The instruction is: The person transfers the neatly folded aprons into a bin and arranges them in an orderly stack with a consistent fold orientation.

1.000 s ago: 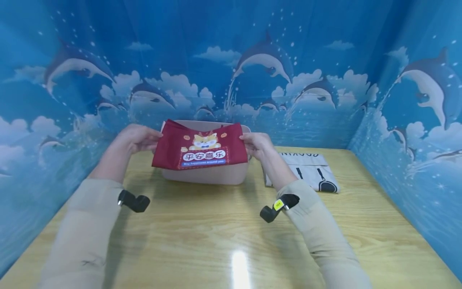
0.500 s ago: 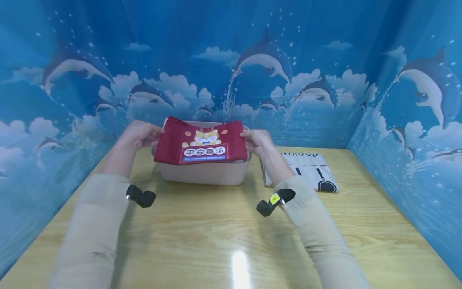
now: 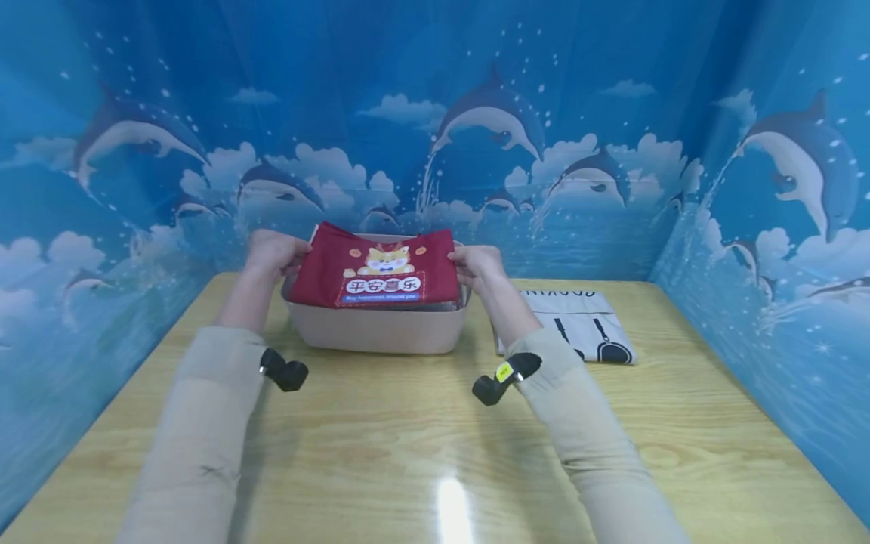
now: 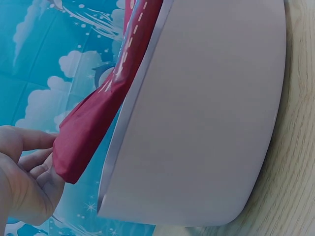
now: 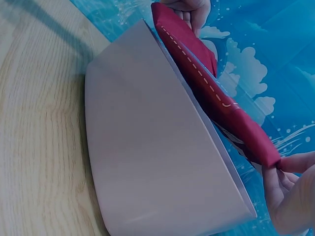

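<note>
A folded dark red cloth with a cartoon dog and lettering printed on it is held over a pale pinkish bin. My left hand pinches its left edge, thumb and fingers on the corner, as the left wrist view shows closely with the cloth sagging from the fingers. At the opposite edge my right hand pinches the other corner. In the right wrist view the cloth lies close above the rim of the bin. Most of the bin's inside is hidden by the cloth.
A folded white cloth with black pan and utensil prints lies right of the bin, partly behind my right forearm. The wooden table is bounded by a blue dolphin-print curtain at the back and sides.
Both hands have carried the red cloth slightly back over the bin, so more of its front wall and rim shows. My left forearm has shifted rightward. The white cloth stays put.
</note>
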`<move>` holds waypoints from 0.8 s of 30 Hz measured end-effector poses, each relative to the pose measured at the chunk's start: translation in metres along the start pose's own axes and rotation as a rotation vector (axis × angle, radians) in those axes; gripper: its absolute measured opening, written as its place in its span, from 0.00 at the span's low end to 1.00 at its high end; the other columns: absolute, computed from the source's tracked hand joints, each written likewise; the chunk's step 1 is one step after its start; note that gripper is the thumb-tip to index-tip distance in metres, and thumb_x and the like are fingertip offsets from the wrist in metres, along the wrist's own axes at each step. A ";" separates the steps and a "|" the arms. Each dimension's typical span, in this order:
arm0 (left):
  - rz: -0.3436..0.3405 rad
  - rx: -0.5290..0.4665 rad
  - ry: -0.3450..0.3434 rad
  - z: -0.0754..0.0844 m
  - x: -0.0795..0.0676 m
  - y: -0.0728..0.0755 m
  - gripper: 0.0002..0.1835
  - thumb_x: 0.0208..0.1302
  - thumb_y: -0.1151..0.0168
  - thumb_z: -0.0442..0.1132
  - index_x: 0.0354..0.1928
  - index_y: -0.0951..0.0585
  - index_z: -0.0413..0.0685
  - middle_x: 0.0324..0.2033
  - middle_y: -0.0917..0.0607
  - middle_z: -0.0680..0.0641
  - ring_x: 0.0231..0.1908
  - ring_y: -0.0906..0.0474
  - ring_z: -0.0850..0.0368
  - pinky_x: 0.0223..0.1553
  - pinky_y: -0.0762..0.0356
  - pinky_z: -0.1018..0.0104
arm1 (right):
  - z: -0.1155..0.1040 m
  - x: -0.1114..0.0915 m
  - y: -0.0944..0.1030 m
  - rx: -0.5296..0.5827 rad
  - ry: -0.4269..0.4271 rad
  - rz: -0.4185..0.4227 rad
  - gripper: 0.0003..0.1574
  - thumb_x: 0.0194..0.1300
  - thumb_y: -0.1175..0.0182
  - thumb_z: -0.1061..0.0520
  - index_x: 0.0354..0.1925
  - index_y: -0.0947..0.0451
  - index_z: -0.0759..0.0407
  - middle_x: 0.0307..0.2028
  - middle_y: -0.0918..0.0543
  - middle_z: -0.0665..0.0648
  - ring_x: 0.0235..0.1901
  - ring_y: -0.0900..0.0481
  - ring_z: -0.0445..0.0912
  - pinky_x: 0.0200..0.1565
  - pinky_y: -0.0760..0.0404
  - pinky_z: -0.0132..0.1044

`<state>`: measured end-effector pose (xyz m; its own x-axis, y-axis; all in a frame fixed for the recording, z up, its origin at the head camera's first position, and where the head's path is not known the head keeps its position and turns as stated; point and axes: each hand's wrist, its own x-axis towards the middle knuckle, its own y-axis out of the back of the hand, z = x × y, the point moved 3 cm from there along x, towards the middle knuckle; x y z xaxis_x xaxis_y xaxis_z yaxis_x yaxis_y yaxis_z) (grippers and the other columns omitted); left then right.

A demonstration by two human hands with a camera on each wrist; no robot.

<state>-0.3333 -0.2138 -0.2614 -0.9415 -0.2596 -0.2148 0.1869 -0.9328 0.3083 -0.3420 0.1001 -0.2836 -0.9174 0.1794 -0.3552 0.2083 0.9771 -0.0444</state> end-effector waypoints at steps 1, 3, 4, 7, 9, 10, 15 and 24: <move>0.001 -0.012 0.003 -0.001 0.001 -0.001 0.20 0.60 0.42 0.32 0.55 0.27 0.32 0.16 0.21 0.56 0.19 0.23 0.66 0.25 0.23 0.75 | 0.000 0.001 0.000 0.004 0.002 0.004 0.17 0.58 0.38 0.66 0.48 0.21 0.62 0.33 0.16 0.57 0.24 0.19 0.42 0.32 0.18 0.33; 0.000 -0.036 0.008 -0.002 0.002 -0.003 0.21 0.60 0.42 0.32 0.55 0.27 0.32 0.16 0.21 0.55 0.19 0.23 0.66 0.24 0.23 0.75 | 0.000 0.003 0.000 0.007 0.009 0.009 0.17 0.58 0.39 0.67 0.48 0.21 0.63 0.36 0.16 0.58 0.24 0.19 0.42 0.32 0.18 0.33; -0.001 -0.052 0.010 -0.003 0.003 -0.004 0.21 0.60 0.42 0.31 0.55 0.27 0.32 0.16 0.21 0.55 0.19 0.23 0.66 0.24 0.23 0.75 | 0.000 0.003 0.000 0.008 0.012 0.010 0.17 0.58 0.39 0.67 0.48 0.21 0.63 0.37 0.16 0.58 0.24 0.19 0.42 0.32 0.18 0.33; 0.006 -0.065 0.023 -0.005 0.005 -0.005 0.20 0.61 0.42 0.32 0.56 0.27 0.33 0.15 0.21 0.56 0.18 0.23 0.67 0.23 0.24 0.76 | 0.000 0.006 -0.001 0.007 0.022 0.008 0.18 0.58 0.40 0.68 0.49 0.21 0.63 0.42 0.16 0.58 0.26 0.18 0.42 0.32 0.18 0.33; 0.011 -0.066 0.029 -0.006 0.005 -0.007 0.21 0.61 0.43 0.33 0.56 0.27 0.35 0.16 0.21 0.56 0.19 0.23 0.67 0.23 0.23 0.76 | -0.001 0.007 -0.001 0.002 0.031 0.008 0.18 0.58 0.40 0.68 0.49 0.21 0.62 0.44 0.17 0.57 0.28 0.18 0.43 0.33 0.18 0.33; 0.011 -0.064 0.032 -0.006 0.006 -0.007 0.21 0.62 0.42 0.34 0.57 0.27 0.35 0.16 0.21 0.56 0.20 0.22 0.67 0.24 0.23 0.76 | -0.001 0.007 -0.001 -0.004 0.036 0.010 0.18 0.58 0.40 0.67 0.49 0.21 0.62 0.45 0.17 0.56 0.30 0.17 0.43 0.33 0.18 0.33; 0.007 -0.060 0.043 -0.006 0.010 -0.010 0.23 0.62 0.41 0.35 0.58 0.28 0.36 0.18 0.21 0.56 0.21 0.22 0.66 0.25 0.22 0.75 | -0.003 0.009 0.000 -0.027 0.062 0.034 0.18 0.59 0.41 0.67 0.49 0.22 0.63 0.46 0.18 0.57 0.35 0.17 0.45 0.34 0.18 0.34; -0.003 -0.074 0.016 -0.005 0.012 -0.019 0.23 0.62 0.44 0.31 0.60 0.31 0.34 0.31 0.17 0.48 0.26 0.19 0.63 0.32 0.20 0.70 | -0.005 0.006 -0.001 -0.108 0.131 0.030 0.19 0.61 0.44 0.68 0.51 0.23 0.64 0.46 0.19 0.59 0.30 0.20 0.42 0.32 0.20 0.29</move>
<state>-0.3468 -0.2009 -0.2744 -0.9375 -0.2603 -0.2309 0.2048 -0.9493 0.2386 -0.3493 0.1011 -0.2807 -0.9493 0.2149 -0.2296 0.2048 0.9765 0.0671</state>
